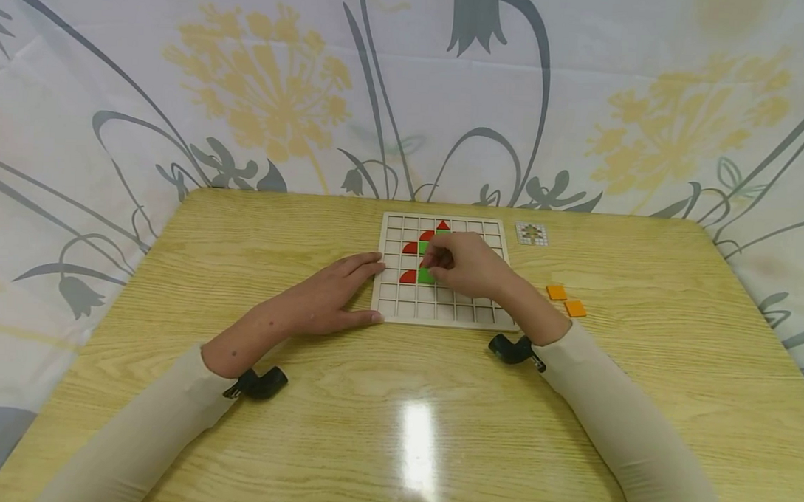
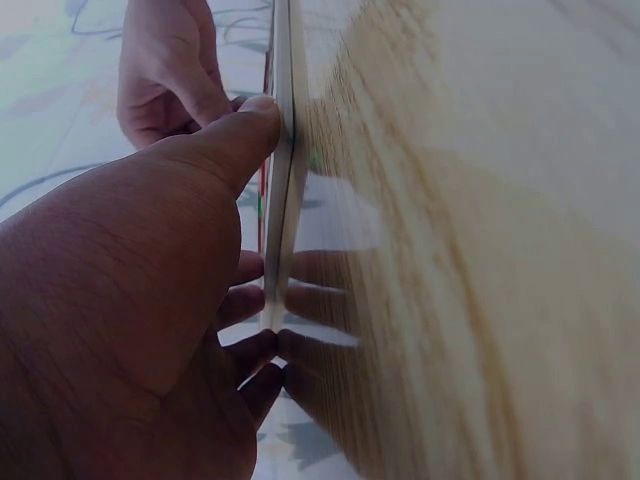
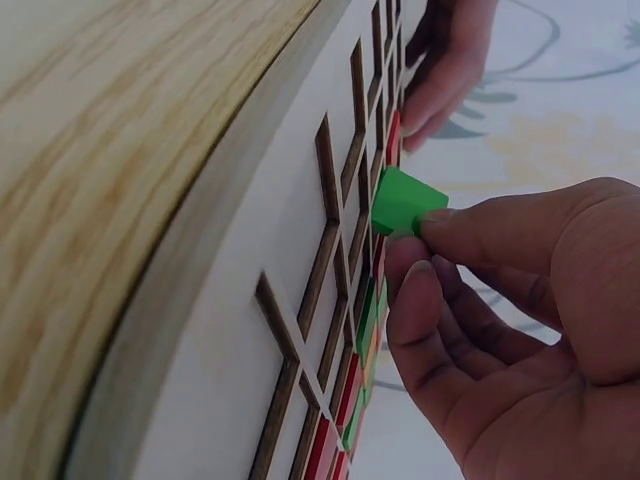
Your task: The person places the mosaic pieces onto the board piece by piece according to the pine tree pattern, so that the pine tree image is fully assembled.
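A pale wooden grid board [image 1: 388, 307] lies at the middle of the table's far part. My left hand [image 1: 320, 296] rests at its left edge, fingers and thumb extended and touching the rim. Over the lower grid rows, my right hand [image 1: 471, 264] pinches a green square tile [image 3: 405, 200] between thumb and fingertips, tilted against the board. Red rounded pieces [image 1: 408, 276] sit in several cells, with a red triangle [image 1: 443, 225] in the top row and a green tile [image 1: 443, 232] under it. The right hand hides the pieces beneath it.
Two orange square tiles [image 1: 566, 300] lie on the table right of the board, near the right forearm. A small pattern card [image 1: 532, 234] is beyond them, by the board's upper right corner. Black wrist devices [image 1: 262, 383] hang under both sleeves. A floral cloth [image 1: 407, 96] stands behind the table.
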Demonstrator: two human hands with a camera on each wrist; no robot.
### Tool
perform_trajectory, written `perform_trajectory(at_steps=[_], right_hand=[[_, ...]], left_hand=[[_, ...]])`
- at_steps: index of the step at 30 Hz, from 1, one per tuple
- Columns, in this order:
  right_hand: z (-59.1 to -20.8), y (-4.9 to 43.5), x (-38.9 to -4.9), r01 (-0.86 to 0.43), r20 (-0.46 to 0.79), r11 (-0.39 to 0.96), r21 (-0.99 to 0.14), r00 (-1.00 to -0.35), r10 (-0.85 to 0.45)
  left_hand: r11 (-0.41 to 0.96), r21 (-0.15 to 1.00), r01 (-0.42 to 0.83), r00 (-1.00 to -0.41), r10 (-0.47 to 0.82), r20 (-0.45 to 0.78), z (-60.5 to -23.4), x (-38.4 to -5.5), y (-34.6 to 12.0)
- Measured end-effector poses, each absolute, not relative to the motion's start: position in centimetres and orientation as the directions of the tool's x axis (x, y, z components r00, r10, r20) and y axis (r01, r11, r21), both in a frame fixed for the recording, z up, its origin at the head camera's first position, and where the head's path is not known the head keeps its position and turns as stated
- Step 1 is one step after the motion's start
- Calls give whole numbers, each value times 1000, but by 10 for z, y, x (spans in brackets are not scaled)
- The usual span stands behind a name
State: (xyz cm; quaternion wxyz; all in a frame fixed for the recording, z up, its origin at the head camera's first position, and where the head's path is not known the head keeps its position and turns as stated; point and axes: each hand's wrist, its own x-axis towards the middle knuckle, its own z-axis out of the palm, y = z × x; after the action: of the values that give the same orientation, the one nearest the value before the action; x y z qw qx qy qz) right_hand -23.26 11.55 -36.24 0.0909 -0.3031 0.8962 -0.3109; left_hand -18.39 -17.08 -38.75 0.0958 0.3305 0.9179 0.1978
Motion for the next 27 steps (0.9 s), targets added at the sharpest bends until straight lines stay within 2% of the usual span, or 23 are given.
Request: perform_trajectory(at_steps=[27], right_hand=[[-367,114,-233,-520,40,659,-544,-800,-599]], left_hand=[[695,434,573,-760,649,-37,-387,-183,-171]])
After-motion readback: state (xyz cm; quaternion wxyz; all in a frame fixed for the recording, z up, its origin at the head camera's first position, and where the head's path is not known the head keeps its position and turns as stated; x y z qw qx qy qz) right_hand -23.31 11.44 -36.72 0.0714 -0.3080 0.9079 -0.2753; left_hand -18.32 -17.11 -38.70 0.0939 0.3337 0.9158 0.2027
